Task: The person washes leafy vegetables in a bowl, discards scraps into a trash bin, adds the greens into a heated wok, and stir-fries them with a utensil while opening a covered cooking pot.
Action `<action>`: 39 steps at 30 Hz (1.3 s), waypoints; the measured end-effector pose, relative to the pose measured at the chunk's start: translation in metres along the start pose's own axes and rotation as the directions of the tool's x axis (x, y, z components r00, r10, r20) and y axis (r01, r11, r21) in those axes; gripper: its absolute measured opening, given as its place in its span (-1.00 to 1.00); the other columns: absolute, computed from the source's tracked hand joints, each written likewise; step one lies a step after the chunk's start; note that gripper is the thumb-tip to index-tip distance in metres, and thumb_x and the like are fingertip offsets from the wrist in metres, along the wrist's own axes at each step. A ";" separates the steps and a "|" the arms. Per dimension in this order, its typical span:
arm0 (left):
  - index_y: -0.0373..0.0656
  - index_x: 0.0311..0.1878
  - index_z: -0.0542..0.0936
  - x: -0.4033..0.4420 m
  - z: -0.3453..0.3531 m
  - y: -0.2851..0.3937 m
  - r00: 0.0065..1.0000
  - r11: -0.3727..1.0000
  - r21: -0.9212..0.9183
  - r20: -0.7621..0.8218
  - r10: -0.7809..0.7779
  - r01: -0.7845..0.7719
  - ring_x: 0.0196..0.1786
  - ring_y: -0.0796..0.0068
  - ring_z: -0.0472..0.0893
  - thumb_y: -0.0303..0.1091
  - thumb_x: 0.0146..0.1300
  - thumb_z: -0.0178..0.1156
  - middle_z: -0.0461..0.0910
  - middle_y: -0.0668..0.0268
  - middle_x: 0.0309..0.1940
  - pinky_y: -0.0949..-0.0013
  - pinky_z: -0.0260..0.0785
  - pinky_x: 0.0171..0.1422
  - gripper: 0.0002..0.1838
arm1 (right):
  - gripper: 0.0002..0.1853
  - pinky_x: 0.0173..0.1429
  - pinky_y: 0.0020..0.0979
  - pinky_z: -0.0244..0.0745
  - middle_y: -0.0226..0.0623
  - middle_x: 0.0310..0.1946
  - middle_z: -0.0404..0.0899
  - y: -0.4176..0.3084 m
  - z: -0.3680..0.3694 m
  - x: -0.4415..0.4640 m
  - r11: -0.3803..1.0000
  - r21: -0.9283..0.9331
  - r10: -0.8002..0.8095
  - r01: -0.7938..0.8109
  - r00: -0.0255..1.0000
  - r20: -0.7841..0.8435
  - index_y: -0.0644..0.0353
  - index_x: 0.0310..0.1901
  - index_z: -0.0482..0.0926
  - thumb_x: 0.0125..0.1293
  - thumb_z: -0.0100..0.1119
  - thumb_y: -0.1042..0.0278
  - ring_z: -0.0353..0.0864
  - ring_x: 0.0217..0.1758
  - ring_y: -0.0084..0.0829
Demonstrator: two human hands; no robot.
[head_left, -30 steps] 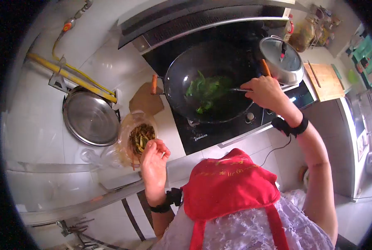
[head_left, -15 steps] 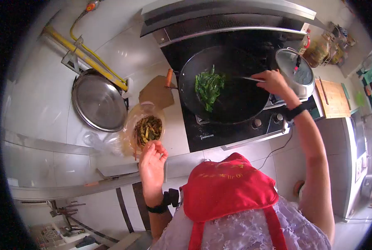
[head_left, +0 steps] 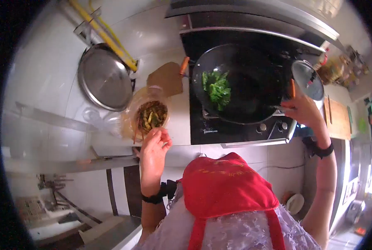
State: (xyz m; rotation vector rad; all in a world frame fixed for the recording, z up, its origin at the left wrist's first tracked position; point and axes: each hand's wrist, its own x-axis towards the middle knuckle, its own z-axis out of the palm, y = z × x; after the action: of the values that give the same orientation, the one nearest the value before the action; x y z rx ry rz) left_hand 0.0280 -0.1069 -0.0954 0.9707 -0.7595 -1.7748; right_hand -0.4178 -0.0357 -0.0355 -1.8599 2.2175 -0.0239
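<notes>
Leafy greens [head_left: 217,88] lie in a clump on the left side of a large black wok [head_left: 252,89]. My right hand [head_left: 303,109] is closed round a metal-handled cooking utensil [head_left: 278,108] at the wok's right rim; its dark working end is hard to make out. Near that hand stands the wok's orange right handle [head_left: 293,88]. My left hand [head_left: 154,146] hovers palm up by the near edge of a plastic-lined bowl [head_left: 129,118], fingers loosely curled and nothing visible in them. Inside the bowl is a cooked, chopped dish [head_left: 152,113], with chopsticks [head_left: 137,135] at its near side.
A black glass stove [head_left: 219,136] carries the wok, and a lidded pot [head_left: 309,79] stands at its right. Further right is a wooden cutting board [head_left: 338,118]. A round metal lid [head_left: 104,77] leans on the left wall. The range hood [head_left: 252,18] overhangs the back.
My right hand has drawn the utensil right and toward me, from inside the wok to its rim. The view has shifted. My left hand stays by the bowl.
</notes>
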 end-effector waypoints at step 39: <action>-0.21 -0.11 0.54 0.020 0.009 -0.003 0.989 0.974 0.225 0.141 -0.051 0.018 -0.19 0.62 0.49 -0.23 0.45 0.03 0.52 0.39 -0.33 0.46 0.32 0.01 -0.76 | -0.68 -0.05 -0.06 0.56 -0.07 -0.24 0.69 -0.023 0.095 0.054 0.986 0.047 0.169 -0.162 0.949 -0.267 -0.03 0.06 0.66 0.33 0.12 0.16 0.67 -0.15 0.01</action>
State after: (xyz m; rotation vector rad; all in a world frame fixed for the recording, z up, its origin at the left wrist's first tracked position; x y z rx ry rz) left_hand 0.0136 -0.1239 -0.0995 1.0125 -1.0593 -1.8331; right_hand -0.3849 -0.0784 -0.1332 -1.7395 2.5353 -0.2902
